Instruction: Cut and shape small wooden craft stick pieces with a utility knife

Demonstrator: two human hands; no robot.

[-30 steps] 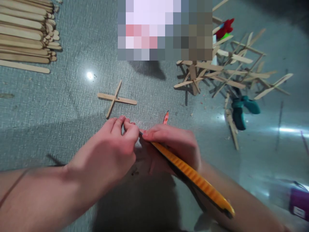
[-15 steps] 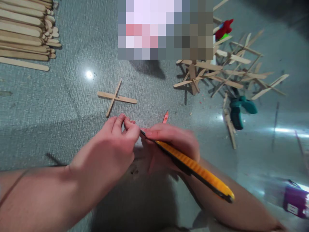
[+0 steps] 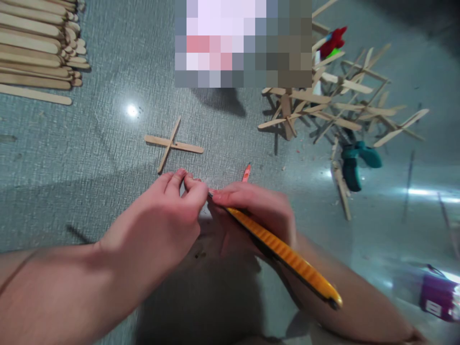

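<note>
My right hand [image 3: 257, 206] is wrapped round a yellow and black utility knife [image 3: 283, 254], its handle slanting down to the right. The knife's front end points at the fingertips of my left hand [image 3: 172, 206], close by them. Those left fingers are pinched together, and whatever lies between them is hidden by the hand. Just beyond the left hand, two craft sticks [image 3: 168, 143] lie crossed on the table. A pink pencil [image 3: 247, 172] with a dark tip pokes out past my right hand.
Stacked craft sticks [image 3: 32, 48] fill the far left corner of the grey table [image 3: 108, 143]. A tangle of joined craft sticks [image 3: 345, 105] stands at the far right, with teal-handled pliers or cutters [image 3: 352, 167] beside it. A purple box [image 3: 438, 294] is at the right edge.
The back end of the utility knife has swung slightly left and down, and the right hand has shifted a little left. My left hand keeps its pinch almost in place.
</note>
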